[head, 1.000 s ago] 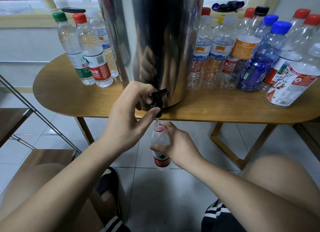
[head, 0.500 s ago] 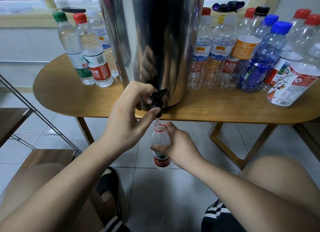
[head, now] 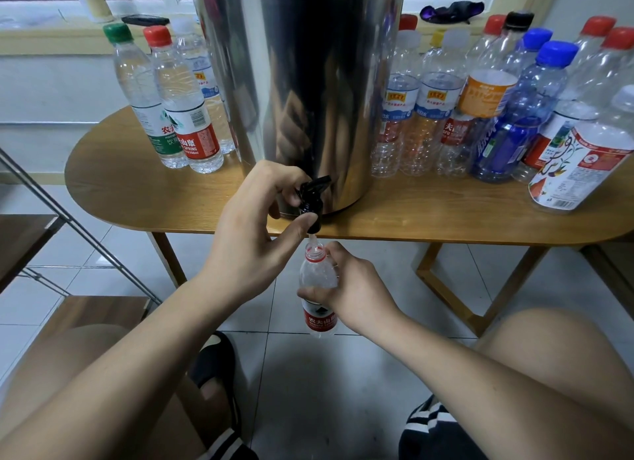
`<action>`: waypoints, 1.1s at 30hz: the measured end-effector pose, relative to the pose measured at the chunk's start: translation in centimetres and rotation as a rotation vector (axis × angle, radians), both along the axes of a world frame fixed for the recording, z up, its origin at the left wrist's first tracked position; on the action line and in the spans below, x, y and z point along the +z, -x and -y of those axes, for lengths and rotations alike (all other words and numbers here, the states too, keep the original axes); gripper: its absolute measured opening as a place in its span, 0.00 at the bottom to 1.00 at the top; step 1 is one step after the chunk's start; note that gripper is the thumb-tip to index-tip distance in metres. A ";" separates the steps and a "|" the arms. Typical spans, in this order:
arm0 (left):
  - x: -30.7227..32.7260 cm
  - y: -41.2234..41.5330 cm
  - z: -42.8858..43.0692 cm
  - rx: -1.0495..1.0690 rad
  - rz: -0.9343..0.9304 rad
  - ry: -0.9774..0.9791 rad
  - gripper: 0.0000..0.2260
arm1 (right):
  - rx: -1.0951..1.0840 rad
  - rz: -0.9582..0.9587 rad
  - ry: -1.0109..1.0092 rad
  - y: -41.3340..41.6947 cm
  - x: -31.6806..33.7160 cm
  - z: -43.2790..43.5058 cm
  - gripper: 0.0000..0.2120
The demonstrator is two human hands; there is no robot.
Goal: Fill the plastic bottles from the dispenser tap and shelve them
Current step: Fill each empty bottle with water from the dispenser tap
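The left hand (head: 250, 233) is curled round the black tap (head: 310, 199) at the foot of the steel dispenser (head: 302, 82). Its fingers hook over the lever from above and its thumb presses up against the underside of the spout. Directly below that thumb, the right hand (head: 356, 288) grips a small plastic bottle (head: 317, 278) round its shoulder, with the thumb laid across the front just above the red label. The bottle is uncapped and held upright in the air below the edge of the bench (head: 137, 192), its mouth just under the spout. A thin stream of water runs between spout and mouth. How full the bottle is cannot be told. Beyond the left hand and further to that side, three capped bottles (head: 187, 116) stand close together on the bench beside the dispenser, with green, red and white caps. Beyond the right hand, on the other side of the dispenser, a crowd of capped bottles (head: 494, 116) with red, blue, white, yellow and black caps fills the bench. Well outside the left forearm stands a wooden shelf (head: 96, 314) in a metal frame. Under both hands lies a tiled floor (head: 308, 391).
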State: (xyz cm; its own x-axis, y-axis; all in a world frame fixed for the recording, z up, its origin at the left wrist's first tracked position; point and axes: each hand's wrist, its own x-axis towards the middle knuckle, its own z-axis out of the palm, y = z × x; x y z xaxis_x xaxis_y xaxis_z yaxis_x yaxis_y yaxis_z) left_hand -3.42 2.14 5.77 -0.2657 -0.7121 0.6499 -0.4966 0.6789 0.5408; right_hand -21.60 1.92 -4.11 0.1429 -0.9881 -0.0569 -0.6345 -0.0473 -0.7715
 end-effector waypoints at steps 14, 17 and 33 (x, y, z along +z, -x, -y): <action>0.0 0.0 0.0 0.016 0.012 0.006 0.15 | 0.010 0.025 0.012 0.0 -0.5 0.1 0.30; 0.0 0.0 0.0 0.014 0.008 0.002 0.15 | 0.007 0.030 0.015 0.0 -0.4 0.1 0.29; -0.1 0.0 0.1 -0.002 -0.004 -0.005 0.17 | 0.011 0.037 0.013 0.1 -0.2 0.1 0.30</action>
State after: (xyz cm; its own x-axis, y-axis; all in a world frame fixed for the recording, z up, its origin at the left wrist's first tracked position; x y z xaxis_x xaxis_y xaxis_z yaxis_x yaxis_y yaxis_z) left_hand -3.41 2.05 5.67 -0.2646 -0.7146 0.6476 -0.4928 0.6774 0.5462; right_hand -21.66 1.85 -4.28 0.1559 -0.9870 -0.0382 -0.6051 -0.0649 -0.7935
